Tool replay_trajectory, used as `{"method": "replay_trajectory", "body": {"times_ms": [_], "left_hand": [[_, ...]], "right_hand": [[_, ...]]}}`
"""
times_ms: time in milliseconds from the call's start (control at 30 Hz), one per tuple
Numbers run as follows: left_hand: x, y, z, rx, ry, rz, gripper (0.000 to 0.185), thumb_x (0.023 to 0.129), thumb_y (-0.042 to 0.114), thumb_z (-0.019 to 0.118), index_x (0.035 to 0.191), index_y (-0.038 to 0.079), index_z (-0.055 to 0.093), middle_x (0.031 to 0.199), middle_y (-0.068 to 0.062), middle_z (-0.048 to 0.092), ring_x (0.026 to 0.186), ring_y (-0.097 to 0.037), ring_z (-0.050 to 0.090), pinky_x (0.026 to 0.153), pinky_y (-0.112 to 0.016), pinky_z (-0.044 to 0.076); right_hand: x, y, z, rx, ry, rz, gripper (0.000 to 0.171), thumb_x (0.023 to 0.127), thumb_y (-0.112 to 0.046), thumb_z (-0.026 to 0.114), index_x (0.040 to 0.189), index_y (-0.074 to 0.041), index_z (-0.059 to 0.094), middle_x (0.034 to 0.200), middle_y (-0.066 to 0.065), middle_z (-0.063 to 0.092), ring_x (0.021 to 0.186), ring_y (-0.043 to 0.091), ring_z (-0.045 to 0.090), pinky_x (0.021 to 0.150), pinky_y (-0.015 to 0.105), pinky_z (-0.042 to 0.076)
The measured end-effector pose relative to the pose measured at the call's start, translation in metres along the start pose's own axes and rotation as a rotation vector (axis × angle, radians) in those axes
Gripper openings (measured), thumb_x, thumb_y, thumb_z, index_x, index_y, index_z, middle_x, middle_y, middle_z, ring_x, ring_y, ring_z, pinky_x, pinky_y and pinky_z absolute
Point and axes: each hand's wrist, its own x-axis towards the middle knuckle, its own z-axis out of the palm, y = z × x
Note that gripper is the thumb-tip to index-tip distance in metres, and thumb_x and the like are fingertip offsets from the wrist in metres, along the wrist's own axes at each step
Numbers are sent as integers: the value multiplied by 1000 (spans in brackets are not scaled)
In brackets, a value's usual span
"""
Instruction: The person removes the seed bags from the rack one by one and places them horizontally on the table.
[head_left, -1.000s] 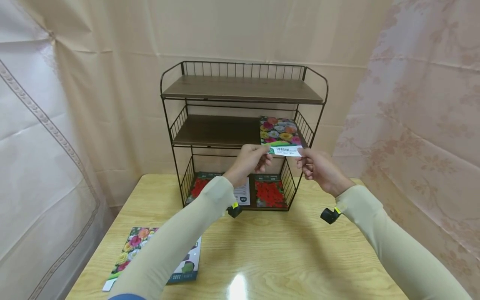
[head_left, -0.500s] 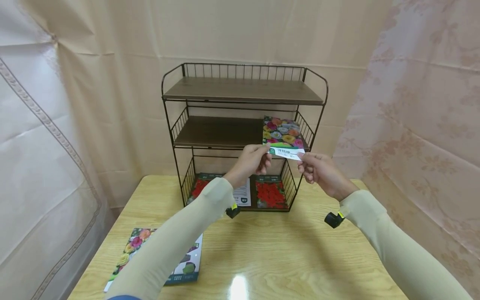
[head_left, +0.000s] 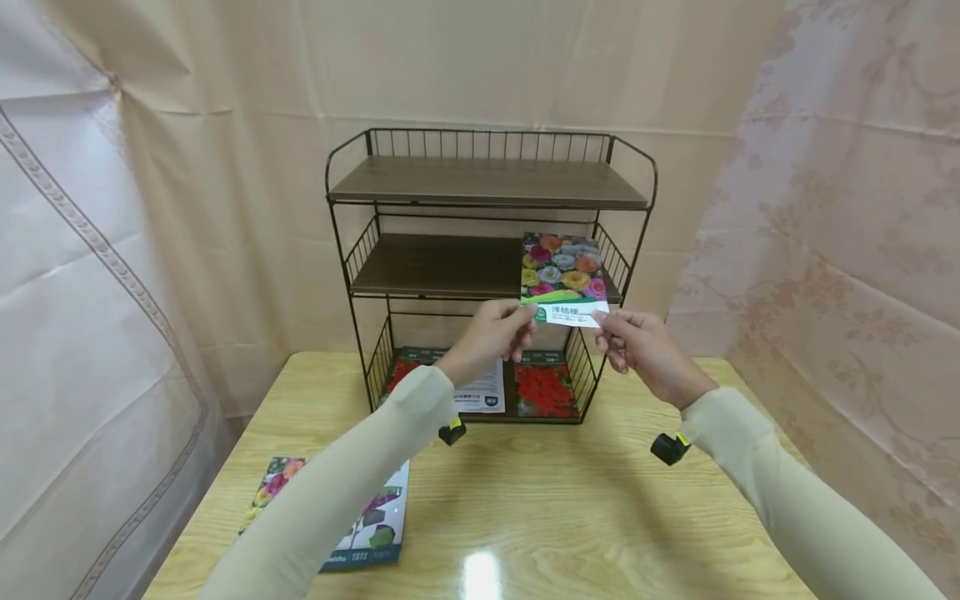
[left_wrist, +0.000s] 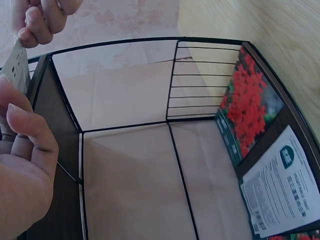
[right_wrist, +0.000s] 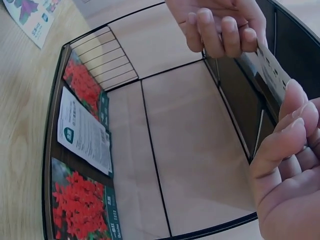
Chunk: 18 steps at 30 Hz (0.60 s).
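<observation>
Nearest to the camera, on the left part of the yellow wooden table, lies a seed packet with mixed flowers, flat, partly hidden under the left sleeve. Both arms in beige sleeves reach forward over the table.

Farther on, the two hands hold one flower seed packet between them, in front of the rack. The left hand pinches the lower left corner of the packet with thumb and fingers curled on it. The right hand pinches the lower right corner in the same way. The packet stands almost upright, its picture of coloured flowers above and a white label strip below, and it is at the height of the middle shelf, at its right end. I cannot tell if it touches the shelf.

Behind the hands stands the three-tier wire rack at the far edge of the table. On its bottom shelf lie two red-flower packets and between them a packet turned to its white printed side. Behind the rack hangs a beige curtain.
</observation>
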Motion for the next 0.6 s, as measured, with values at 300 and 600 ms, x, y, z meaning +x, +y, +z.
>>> {"method": "replay_trajectory", "body": {"times_ms": [300, 600], "left_hand": [[-17, -7, -7, 62, -82, 25, 41, 108, 42, 52, 91, 6, 63, 72, -13, 59, 59, -29, 53, 55, -29, 45], [-28, -16, -8, 94, -145, 50, 42, 109, 41, 52, 90, 5, 61, 73, -17, 57, 63, -45, 50, 55, -30, 46]], "right_hand": [[-6, 13, 2, -59, -59, -39, 37, 108, -32, 56, 91, 0, 59, 77, 0, 61, 53, 10, 47, 50, 23, 42], [-16, 20, 3, -83, -83, -42, 34, 109, -30, 55, 91, -3, 63, 76, 1, 61, 54, 9, 43, 49, 23, 37]]}}
